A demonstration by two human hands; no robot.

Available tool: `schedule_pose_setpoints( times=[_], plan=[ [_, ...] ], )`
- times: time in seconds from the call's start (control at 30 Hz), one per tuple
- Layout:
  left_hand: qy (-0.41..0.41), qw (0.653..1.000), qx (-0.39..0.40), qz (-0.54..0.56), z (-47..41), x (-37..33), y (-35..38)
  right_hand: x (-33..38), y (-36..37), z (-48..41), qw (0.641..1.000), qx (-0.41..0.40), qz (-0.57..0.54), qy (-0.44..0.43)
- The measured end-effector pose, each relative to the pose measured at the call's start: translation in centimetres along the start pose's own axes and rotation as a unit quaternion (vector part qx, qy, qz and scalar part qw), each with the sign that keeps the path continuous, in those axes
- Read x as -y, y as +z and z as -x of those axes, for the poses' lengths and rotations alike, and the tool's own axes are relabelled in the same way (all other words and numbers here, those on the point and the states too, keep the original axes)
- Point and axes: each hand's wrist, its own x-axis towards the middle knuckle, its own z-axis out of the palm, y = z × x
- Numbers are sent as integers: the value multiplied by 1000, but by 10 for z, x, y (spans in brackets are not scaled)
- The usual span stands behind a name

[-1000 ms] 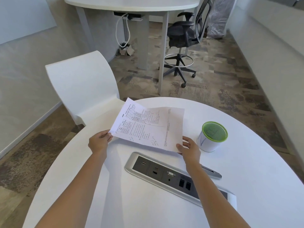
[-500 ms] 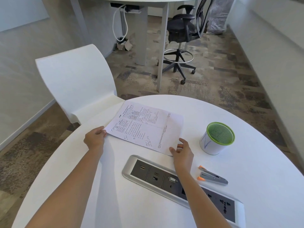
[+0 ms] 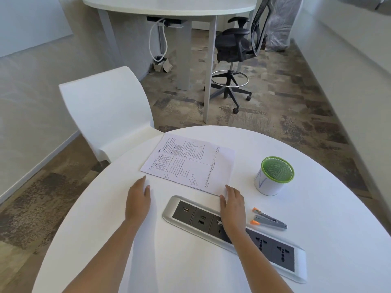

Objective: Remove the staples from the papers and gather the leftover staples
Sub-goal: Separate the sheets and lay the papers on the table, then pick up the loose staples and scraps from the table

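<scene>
The print on the papers point(image 3: 190, 163) is too fine to read, and any staple in them is too small to make out. The sheets lie flat on the far part of the round white bench point(image 3: 328, 218), stacked so that only the top page shows. The right forearm crosses the power panel point(image 3: 190, 216) sunk into the bench and hides some of its middle sockets. What the green mesh cup point(image 3: 274, 176) holds cannot be told from above. Both arms are cut off at the bottom edge.

The left hand point(image 3: 137, 199) is spread with straight fingers, palm down, low over the bench, grasping nothing. Its fingertips reach just beside the near left corner of the papers, and whether they touch it cannot be told. The right hand point(image 3: 232, 205) is also released, fingers straight, with its fingertips at the near right corner of the papers. A grey tool with orange tips point(image 3: 269, 220) lies on the bench just right of that hand, apart from it, near the cup.
</scene>
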Motion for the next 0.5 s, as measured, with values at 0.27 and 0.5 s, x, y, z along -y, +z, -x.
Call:
schedule_pose_setpoints(
  times=[0.27,0.5],
  plan=[
    [50,993,75,-76,90,-7,-4,-11,-27,54,990,75,107,-52],
    [97,985,96,-104,169,-7,-8,-22,-54,106,982,102,144,-62]
  ],
)
